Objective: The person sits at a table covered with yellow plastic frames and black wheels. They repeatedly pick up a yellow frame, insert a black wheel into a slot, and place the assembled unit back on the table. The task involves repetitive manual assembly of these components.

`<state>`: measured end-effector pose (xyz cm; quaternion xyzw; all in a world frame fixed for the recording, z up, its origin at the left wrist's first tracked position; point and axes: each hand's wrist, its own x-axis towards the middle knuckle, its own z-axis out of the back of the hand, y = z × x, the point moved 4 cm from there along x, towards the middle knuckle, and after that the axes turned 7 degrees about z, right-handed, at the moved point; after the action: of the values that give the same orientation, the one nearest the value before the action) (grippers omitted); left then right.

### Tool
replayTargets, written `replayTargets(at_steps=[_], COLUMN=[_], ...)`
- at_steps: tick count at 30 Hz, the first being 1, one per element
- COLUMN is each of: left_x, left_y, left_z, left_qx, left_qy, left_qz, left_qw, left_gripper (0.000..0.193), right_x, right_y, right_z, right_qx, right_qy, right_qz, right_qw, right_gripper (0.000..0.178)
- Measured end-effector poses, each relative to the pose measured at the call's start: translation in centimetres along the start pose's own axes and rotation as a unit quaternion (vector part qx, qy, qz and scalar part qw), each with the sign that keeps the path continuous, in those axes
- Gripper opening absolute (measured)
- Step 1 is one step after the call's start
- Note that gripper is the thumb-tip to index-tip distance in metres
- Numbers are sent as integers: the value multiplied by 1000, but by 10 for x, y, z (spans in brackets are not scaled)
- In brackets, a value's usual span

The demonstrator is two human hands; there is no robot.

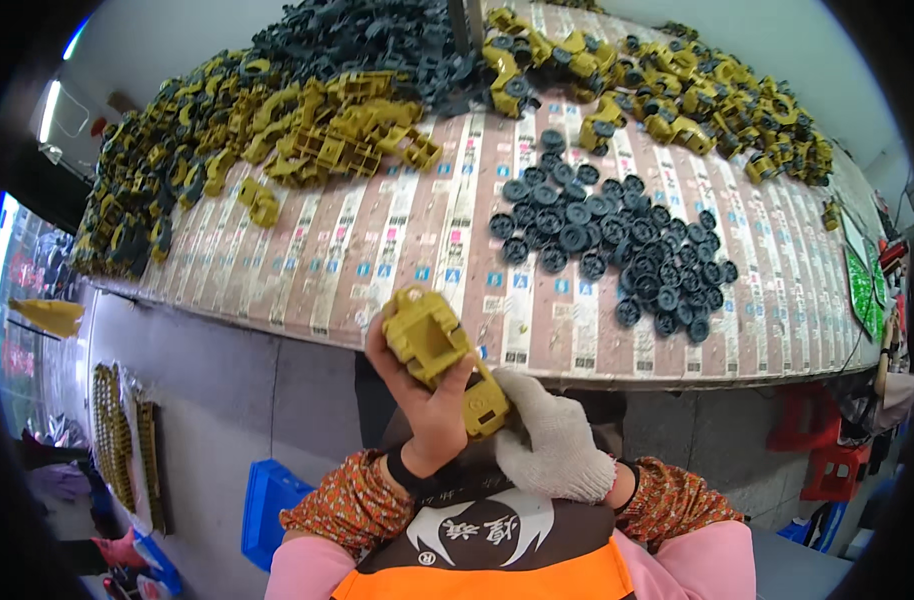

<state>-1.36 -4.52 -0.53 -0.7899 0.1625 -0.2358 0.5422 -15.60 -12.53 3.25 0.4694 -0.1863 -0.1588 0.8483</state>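
Observation:
Just in front of the table's near edge, my bare left hand [432,425] is closed round a yellow plastic toy truck body [415,328]. The piece is tilted, with a square hollow facing up and a narrower end pointing down to the right. My right hand [555,445], in a white knitted glove, is closed against that lower end; its fingertips are partly hidden behind the piece. Beyond my hands, a heap of black toy wheels [577,222] lies on the table, right of centre.
The table [317,270] has a printed striped cover. Yellow vehicle bodies [327,135] are piled at the left, with dark plastic parts [362,45] behind. More yellow bodies with wheels [697,95] lie at the far right. A blue bin [272,510] and red stools [832,465] stand on the floor.

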Motion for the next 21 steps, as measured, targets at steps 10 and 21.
replayTargets(at_steps=[10,21], left_x=[49,165], left_y=[-7,20], left_z=[-37,123], left_qx=[-102,254], left_qy=[189,49], left_qz=[199,105], left_qw=[956,960], left_gripper=[95,40], right_x=[70,227], right_y=[-22,-177], right_z=[64,354], right_qx=[263,191], right_qy=[55,-325], right_qz=[-243,-47], right_qw=[932,925], right_gripper=[55,39])
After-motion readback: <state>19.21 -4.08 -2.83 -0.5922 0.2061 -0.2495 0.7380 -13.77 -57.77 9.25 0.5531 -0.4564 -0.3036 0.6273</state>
